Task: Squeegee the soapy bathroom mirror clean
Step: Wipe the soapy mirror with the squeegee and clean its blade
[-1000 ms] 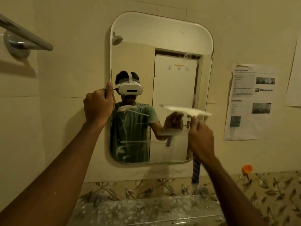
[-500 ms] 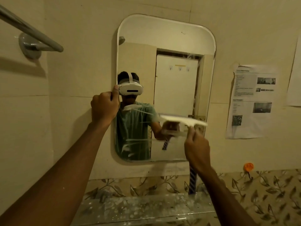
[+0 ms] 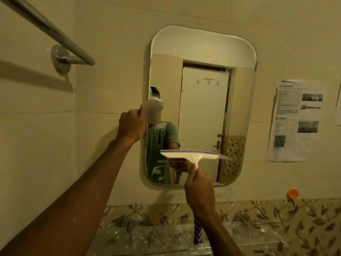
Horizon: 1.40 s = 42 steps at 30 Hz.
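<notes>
A rounded rectangular mirror (image 3: 203, 52) hangs on the cream tiled wall. Soap streaks remain on its lower left part (image 3: 156, 170); the upper part looks clear. My right hand (image 3: 200, 189) grips the handle of a white squeegee (image 3: 191, 155), whose blade lies level across the lower part of the glass. Its blue-striped handle end (image 3: 198, 231) sticks out below my wrist. My left hand (image 3: 132, 126) is closed on the mirror's left edge at mid height.
A metal towel bar (image 3: 55, 34) juts from the wall at upper left. Printed papers (image 3: 297, 121) are taped to the wall right of the mirror, with an orange hook (image 3: 292, 193) below. A spattered shelf (image 3: 147, 237) runs under the mirror along leaf-patterned tiles.
The squeegee has moved down the glass toward the lower part of the mirror. The view has shifted, so the mirror sits further right. My left hand stays on the left edge.
</notes>
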Tool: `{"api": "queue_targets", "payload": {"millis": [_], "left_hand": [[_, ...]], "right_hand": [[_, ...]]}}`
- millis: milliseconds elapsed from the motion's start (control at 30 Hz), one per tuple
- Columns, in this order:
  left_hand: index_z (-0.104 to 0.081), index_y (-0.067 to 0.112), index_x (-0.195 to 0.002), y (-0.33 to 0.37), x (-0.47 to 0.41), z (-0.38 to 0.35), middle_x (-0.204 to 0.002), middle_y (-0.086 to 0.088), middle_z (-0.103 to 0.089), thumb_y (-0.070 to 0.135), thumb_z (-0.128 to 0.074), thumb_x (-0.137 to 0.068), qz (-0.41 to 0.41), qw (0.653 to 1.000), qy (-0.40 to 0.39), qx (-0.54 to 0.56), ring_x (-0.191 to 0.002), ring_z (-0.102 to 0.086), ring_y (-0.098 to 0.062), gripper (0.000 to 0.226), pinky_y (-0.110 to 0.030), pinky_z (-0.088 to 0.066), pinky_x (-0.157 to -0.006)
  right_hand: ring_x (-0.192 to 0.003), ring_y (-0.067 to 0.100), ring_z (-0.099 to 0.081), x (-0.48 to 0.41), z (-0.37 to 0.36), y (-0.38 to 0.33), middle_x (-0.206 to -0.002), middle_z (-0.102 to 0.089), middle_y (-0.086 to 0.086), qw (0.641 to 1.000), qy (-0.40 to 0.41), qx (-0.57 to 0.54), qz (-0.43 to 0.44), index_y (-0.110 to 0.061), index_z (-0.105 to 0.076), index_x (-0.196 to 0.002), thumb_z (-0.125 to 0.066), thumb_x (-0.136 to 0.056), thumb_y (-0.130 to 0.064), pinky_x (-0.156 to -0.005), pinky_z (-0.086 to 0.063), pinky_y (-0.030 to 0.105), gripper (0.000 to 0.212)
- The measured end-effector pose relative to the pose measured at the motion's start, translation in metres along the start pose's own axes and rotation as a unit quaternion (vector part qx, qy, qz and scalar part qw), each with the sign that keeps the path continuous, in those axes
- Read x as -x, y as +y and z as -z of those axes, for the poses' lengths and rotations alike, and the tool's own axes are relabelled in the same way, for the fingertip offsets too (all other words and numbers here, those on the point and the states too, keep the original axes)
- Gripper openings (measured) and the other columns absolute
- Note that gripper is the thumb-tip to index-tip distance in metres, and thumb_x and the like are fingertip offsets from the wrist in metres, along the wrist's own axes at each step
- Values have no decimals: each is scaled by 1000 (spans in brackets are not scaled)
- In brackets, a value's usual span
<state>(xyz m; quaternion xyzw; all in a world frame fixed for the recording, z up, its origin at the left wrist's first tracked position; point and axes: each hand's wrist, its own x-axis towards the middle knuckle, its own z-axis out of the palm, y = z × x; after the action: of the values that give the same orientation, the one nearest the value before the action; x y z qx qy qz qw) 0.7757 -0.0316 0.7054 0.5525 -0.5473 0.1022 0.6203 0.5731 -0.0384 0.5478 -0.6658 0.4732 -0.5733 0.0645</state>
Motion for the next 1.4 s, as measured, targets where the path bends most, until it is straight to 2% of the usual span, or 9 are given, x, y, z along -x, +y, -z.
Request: {"api": "queue_targets", "payload": {"millis": [133,200,400,600,767,933,1033,1200,1400], "left_hand": [[-64,3,-74,1,-7,9,-69,-14,-67,53,-26,-99,30,997,-55,37,-60,-66,-26,68,-38,-58,-67],[-67,1,-79,2,-12,14,-67,-13,-69,53,-24,-99,50,993,-90,65,-56,-67,-25,71,-32,-59,-59],[-67,3,-83,0,-22,22,-70,-12,-70,57,-23,-98,87,975,-170,116,-60,-69,-25,71,-26,-54,-53],[-66,4,-77,-1,-16,19,-66,-13,-69,52,-32,-98,91,979,-136,126,-53,-67,-22,63,-26,-55,-50],[-67,2,-78,-1,-14,19,-66,-14,-69,53,-32,-97,87,982,-122,117,-51,-66,-22,65,-23,-53,-47],[-66,4,-77,-2,-12,15,-64,-10,-67,50,-31,-99,74,987,-100,102,-48,-63,-16,62,-19,-50,-44],[-67,3,-83,-1,-11,11,-69,-11,-68,45,-37,-99,63,993,-79,55,-53,-66,-20,54,-26,-56,-52],[-66,8,-78,-3,5,4,-70,-12,-68,40,-40,-98,59,998,-31,11,-59,-67,-25,46,-43,-59,-66],[-53,20,-62,-20,45,-11,-53,2,-54,34,-43,-99,14,998,16,-51,-50,-55,-14,40,-23,-39,-46]], "right_hand": [[-58,-12,-55,-53,20,-49,-58,-52,-10,994,61,-63,62,-30,-47,-73,-30,-103,-40,-41,-37,4,37],[-53,-4,-57,-92,33,-83,-61,-53,-10,992,72,-48,87,-32,-44,-72,-29,-104,-40,-39,-38,6,36],[-52,0,-60,-66,8,-76,-65,-60,-8,997,15,-33,68,-31,-48,-82,-30,-96,-53,-39,-38,10,32],[-48,-1,-54,22,-22,-19,-59,-53,-13,998,-20,48,19,-25,-56,-88,-30,-102,-43,-35,-32,11,35],[-60,-20,-53,-38,7,-57,-56,-49,-14,996,47,-15,78,-27,-48,-76,-31,-104,-39,-41,-35,0,35],[-50,-4,-57,-63,10,-70,-58,-50,-13,996,54,-17,75,-31,-43,-76,-26,-99,-52,-41,-34,0,36],[-62,-16,-56,-12,-9,-33,-59,-54,-13,999,31,-18,36,-31,-48,-80,-22,-97,-56,-42,-37,2,40],[-47,-5,-53,7,2,-4,-56,-50,-12,999,-2,18,29,-32,-48,-75,-24,-101,-47,-40,-37,8,38],[-50,3,-47,-86,60,-16,-61,-51,-5,994,102,33,32,-25,-47,-72,-30,-105,-36,-41,-28,17,40]]}}
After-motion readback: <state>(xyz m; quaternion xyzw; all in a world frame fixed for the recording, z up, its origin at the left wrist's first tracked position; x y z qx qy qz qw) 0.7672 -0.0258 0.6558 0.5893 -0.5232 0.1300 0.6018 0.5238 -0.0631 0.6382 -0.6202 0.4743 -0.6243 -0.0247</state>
